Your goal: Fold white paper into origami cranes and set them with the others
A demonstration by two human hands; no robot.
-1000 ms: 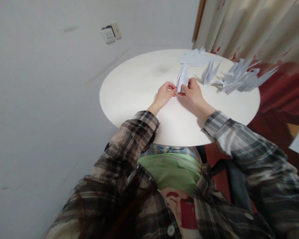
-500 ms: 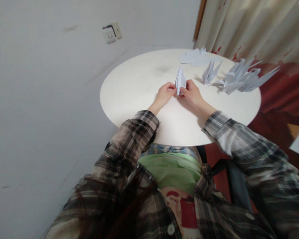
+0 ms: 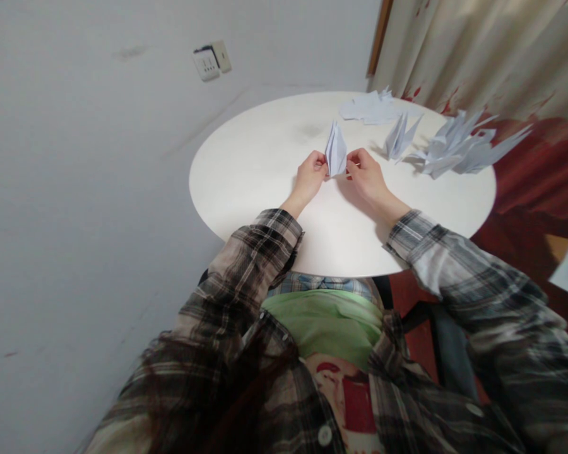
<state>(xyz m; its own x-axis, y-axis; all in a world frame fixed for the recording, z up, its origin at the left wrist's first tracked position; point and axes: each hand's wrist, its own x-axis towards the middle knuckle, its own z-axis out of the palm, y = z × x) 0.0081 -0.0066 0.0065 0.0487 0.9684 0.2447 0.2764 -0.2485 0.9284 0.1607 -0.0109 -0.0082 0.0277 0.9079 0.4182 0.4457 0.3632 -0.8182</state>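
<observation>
A piece of origami paper (image 3: 336, 151), white and folded into a narrow pointed shape, stands with its tip up between my hands over the table. My left hand (image 3: 311, 174) pinches its lower left edge between thumb and fingers. On the other side, my right hand (image 3: 366, 174) has its fingers closed at the lower right edge, where a thin bit of white shows between them. The fingertips partly hide the bottom of the paper.
The round white table (image 3: 246, 183) carries a stack of paper (image 3: 369, 108) at the back. To the right stand a folded paper piece (image 3: 398, 140) and several origami cranes (image 3: 459, 148). A wall (image 3: 99, 189) is close on the left, a curtain (image 3: 478, 57) at the right.
The origami paper has shifted slightly left and up and turned a little. My right thumb has left its front face and is now at its right edge.
</observation>
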